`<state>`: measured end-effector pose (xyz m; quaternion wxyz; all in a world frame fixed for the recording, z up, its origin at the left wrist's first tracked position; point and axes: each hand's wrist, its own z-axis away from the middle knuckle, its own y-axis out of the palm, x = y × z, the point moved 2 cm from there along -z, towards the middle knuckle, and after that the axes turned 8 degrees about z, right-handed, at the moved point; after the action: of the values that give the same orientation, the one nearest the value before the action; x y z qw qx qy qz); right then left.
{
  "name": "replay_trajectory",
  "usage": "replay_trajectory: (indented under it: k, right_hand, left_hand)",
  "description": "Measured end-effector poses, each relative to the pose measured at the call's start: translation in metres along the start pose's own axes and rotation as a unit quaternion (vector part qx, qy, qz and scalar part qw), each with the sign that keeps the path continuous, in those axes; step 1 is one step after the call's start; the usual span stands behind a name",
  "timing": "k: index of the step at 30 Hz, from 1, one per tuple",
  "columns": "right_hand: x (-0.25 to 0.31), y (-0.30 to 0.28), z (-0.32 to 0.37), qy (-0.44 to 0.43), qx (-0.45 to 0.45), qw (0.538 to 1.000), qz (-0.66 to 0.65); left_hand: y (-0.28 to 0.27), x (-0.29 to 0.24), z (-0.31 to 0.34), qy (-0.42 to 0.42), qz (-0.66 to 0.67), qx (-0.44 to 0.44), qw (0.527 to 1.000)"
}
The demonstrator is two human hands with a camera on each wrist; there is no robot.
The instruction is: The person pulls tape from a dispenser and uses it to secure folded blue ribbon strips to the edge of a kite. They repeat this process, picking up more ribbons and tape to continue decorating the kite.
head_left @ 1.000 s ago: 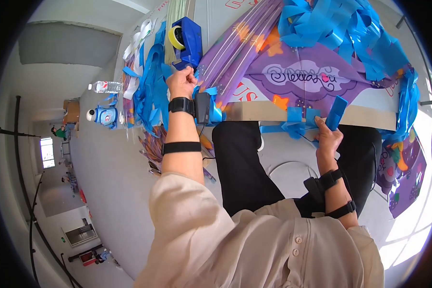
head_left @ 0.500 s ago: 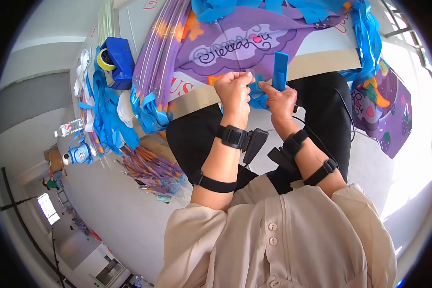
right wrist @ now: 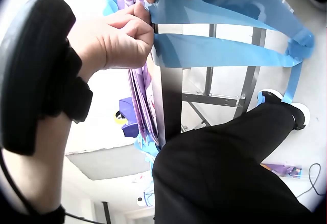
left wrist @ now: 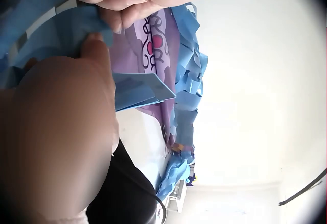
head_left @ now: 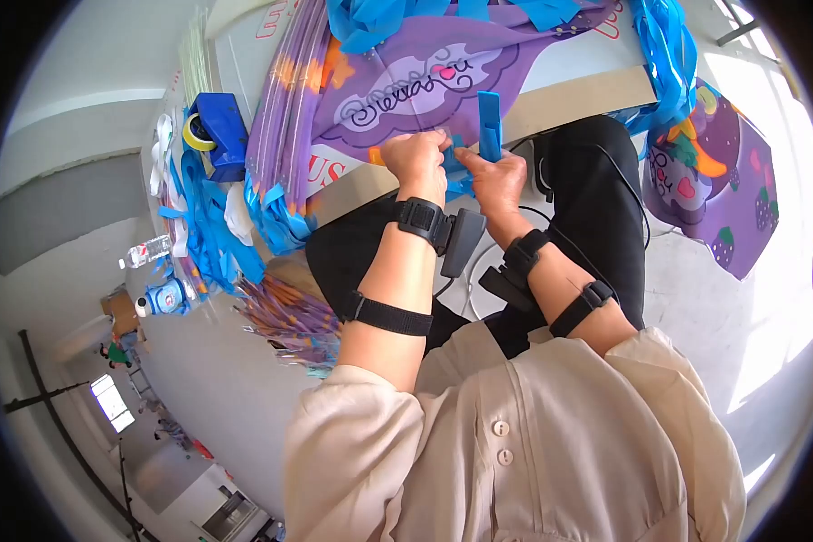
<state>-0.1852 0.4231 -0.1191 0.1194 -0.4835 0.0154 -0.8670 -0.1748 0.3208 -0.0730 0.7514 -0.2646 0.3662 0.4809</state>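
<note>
In the head view, both hands meet at the table's near edge. Between the right hand's thumb and fingers is a folded blue ribbon, its flat end standing up past the knuckles; that layered end also shows in the left wrist view. The left hand has curled fingers and pinches the ribbon's edge beside the right hand. Looking from the right wrist, I see the left hand at the table edge and long blue ribbon loops hanging toward the floor. Any tape between the left fingertips is hidden.
A purple printed sheet covers much of the table. On the left stand a blue tape dispenser and bundled purple pieces. Blue ribbons hang at the right corner. Black-trousered knees sit beneath the edge.
The left hand has come from beside the tape dispenser to the right hand and now works at the ribbon. The right hand keeps its hold. The head view has shifted.
</note>
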Motion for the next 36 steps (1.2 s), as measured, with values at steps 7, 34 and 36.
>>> replay_trajectory:
  k: [7, 34, 36]
  right_hand:
    - [-0.004, 0.001, -0.003, 0.000, -0.014, 0.999, 0.034]
    - [0.000, 0.001, -0.001, -0.025, 0.003, 0.999, 0.025]
    - [-0.002, 0.002, -0.001, -0.023, 0.001, 1.000, 0.022]
  left_hand:
    - [0.006, 0.003, -0.012, 0.032, -0.056, -0.034, 0.997]
    - [0.005, -0.027, -0.013, 0.005, -0.389, 0.042, 0.920]
    - [-0.001, -0.027, -0.016, -0.007, -0.407, 0.049, 0.912]
